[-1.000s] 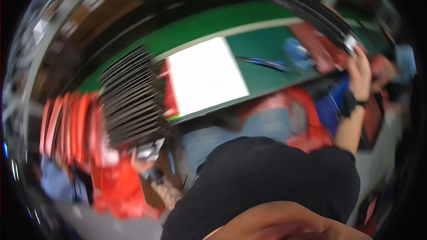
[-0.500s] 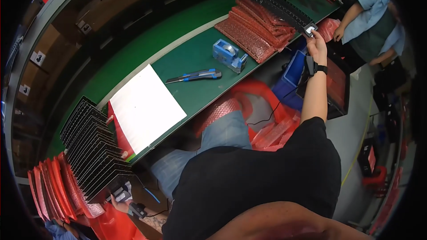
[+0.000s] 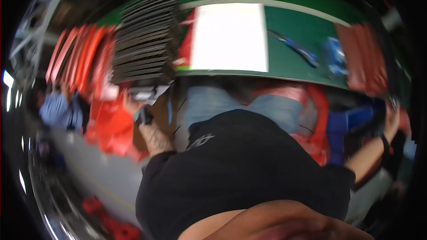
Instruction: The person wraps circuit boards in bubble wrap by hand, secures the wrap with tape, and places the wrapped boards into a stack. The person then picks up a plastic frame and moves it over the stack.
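Note:
At the far right, my right hand (image 3: 391,118) is closed on the near end of a long black slotted panel (image 3: 390,62), which is dark and blurred at the rim of the view. A pale patch shows at the gripped end. On the left, my left hand (image 3: 131,105) is at the near end of a stack of black slotted panels (image 3: 144,40), beside a grey-and-white piece (image 3: 149,93). Its fingers are smeared by motion, so their grip cannot be made out. A white sheet (image 3: 229,38) lies right of the stack, over something red.
A blue-handled utility knife (image 3: 296,51) and a blue tape dispenser (image 3: 334,55) lie on the green table (image 3: 284,69). Red bubble-wrap bags (image 3: 362,60) are piled at right; more red bags (image 3: 82,58) stand at left, near a person in blue (image 3: 60,111). A blue bin (image 3: 351,120) sits below.
The view has swung round to the right, putting the stack and sheet higher in the picture. My right hand still has the black panel; my left hand remains at the stack's near end.

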A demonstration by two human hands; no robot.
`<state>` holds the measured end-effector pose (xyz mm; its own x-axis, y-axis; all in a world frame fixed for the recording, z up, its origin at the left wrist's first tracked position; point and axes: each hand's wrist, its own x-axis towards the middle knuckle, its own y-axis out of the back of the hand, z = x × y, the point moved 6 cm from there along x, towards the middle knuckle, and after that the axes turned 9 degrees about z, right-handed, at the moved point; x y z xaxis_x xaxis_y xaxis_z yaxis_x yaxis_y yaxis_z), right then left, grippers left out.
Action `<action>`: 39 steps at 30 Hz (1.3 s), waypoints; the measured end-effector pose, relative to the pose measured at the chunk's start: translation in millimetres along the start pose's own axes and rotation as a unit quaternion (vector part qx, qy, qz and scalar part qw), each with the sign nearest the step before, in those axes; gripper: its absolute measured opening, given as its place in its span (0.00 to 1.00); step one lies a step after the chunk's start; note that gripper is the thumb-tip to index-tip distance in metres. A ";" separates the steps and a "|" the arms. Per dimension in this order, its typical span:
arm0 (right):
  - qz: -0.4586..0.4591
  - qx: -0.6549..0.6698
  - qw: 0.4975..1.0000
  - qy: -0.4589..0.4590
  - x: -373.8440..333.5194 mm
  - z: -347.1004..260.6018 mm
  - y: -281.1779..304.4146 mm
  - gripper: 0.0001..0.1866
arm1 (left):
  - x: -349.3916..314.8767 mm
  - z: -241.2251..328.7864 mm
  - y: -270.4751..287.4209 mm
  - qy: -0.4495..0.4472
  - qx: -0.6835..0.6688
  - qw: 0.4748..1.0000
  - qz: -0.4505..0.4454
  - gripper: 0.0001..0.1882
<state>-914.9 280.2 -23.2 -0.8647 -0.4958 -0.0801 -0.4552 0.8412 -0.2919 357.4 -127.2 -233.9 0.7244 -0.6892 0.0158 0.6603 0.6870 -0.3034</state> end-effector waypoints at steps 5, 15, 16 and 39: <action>0.097 0.042 0.989 -0.106 -60.0 33.8 -103.6 0.34 | -13.7 72.5 18.0 0.208 -0.031 0.977 0.016 0.24; -0.438 -0.107 0.865 -0.220 -458.3 215.3 -518.8 0.16 | -17.9 73.7 -0.4 0.265 0.027 0.952 -0.152 0.03; -0.530 -0.091 0.784 -0.312 -495.8 263.2 -554.5 0.18 | -19.5 71.4 3.1 0.288 0.004 0.944 -0.161 0.04; -0.476 0.154 0.713 -0.491 -730.5 412.5 -732.1 0.17 | -4.0 38.3 -7.4 0.340 -0.103 0.893 -0.276 0.15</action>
<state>137.6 -62.6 -144.1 0.4399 -0.8498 -0.2903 -0.5373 0.0100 -0.8433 357.3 -120.7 -195.2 -0.0341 -0.9385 -0.3436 0.7782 0.1908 -0.5984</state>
